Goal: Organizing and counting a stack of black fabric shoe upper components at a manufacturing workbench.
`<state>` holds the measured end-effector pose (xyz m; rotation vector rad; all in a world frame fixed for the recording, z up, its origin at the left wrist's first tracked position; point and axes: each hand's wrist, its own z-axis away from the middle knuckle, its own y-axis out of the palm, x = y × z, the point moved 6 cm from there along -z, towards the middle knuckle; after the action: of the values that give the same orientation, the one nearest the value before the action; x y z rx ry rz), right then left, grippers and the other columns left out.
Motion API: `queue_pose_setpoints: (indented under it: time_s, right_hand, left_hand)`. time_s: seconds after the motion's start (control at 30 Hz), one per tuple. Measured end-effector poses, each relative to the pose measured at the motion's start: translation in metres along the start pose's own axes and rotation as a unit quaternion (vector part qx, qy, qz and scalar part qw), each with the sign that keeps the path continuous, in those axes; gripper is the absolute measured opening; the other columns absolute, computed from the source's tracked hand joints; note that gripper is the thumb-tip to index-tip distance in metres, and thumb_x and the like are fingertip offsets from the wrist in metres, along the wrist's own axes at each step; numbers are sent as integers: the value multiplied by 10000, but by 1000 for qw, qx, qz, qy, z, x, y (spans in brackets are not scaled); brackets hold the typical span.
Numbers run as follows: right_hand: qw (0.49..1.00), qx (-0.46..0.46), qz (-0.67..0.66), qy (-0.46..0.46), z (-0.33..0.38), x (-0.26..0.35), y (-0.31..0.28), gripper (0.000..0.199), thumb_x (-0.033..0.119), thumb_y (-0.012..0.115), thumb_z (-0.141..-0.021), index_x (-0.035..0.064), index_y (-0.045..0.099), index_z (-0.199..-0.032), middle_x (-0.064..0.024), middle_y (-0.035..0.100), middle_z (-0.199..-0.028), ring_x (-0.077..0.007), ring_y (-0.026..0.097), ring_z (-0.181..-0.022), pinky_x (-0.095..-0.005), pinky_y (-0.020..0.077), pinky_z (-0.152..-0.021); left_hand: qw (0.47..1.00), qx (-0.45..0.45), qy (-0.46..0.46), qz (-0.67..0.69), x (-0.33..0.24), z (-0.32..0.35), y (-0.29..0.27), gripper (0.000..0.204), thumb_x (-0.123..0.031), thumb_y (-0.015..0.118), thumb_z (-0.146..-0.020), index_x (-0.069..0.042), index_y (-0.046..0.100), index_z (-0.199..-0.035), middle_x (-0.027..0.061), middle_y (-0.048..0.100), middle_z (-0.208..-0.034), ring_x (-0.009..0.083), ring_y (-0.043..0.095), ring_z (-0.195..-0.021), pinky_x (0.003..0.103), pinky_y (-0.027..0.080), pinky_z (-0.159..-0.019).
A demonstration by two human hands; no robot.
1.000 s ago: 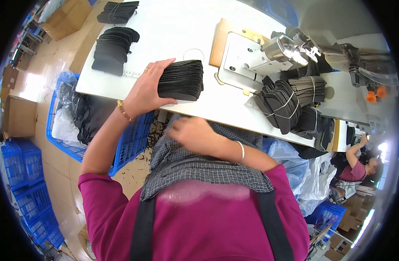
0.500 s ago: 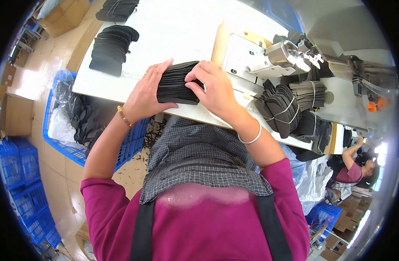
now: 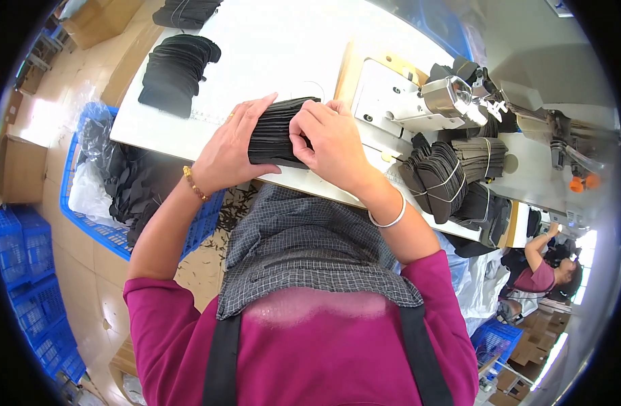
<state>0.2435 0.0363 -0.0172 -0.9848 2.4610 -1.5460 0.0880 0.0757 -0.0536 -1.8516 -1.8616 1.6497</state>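
Held both forearms (image 3: 158,233) forward with elbows bent. Clasped the left end of a stack of black cut pieces (image 3: 273,139) in the left hand (image 3: 226,145), thumb near side, fingers far side, by the front edge of the white surface (image 3: 276,61). Curled the right hand (image 3: 334,145) at the stack's right end with fingers bunched; could not tell if pinching anything. Saw a printed measuring strip (image 3: 203,117), too faint to read.
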Motion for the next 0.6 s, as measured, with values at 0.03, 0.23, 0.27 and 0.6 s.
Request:
queue_pose_setpoints:
  time_s: [0.03,0.23,0.27,0.6]
  right_hand:
    - [999,-5,-29,19,1,-4,1,133,100,715,-800,101,590,-848,-20,581,-829,-219,629,-838,-436,447,-859]
    - [980,5,-169,106,8,-19,-5,146,73,723,-799,101,589,-852,-3,590,-825,-202,620,-786,-391,420,-869]
    - [977,15,-181,116,9,-20,-4,144,73,729,-810,103,596,-856,1,593,-825,-197,618,-780,-382,412,-871]
    - [998,-33,-41,24,0,-2,-8,110,59,766,-823,95,677,-876,-23,603,-831,-212,604,-785,-356,423,-843]
  left_hand:
    - [1000,5,-4,2,1,0,0,1215,-182,967,-563,-59,307,-1576,168,483,-1492,377,487,-1348,456,446,-1124]
    - [1000,10,-12,3,3,1,1,1213,-188,970,-572,-52,303,-1576,177,475,-1503,381,483,-1361,454,430,-1135]
    - [1000,9,-12,3,3,2,1,1208,-195,968,-577,-51,303,-1575,178,471,-1505,382,483,-1361,454,432,-1132]
    - [1000,3,-3,5,0,0,-2,1205,-201,966,-586,-67,301,-1582,188,464,-1498,394,477,-1361,457,440,-1121]
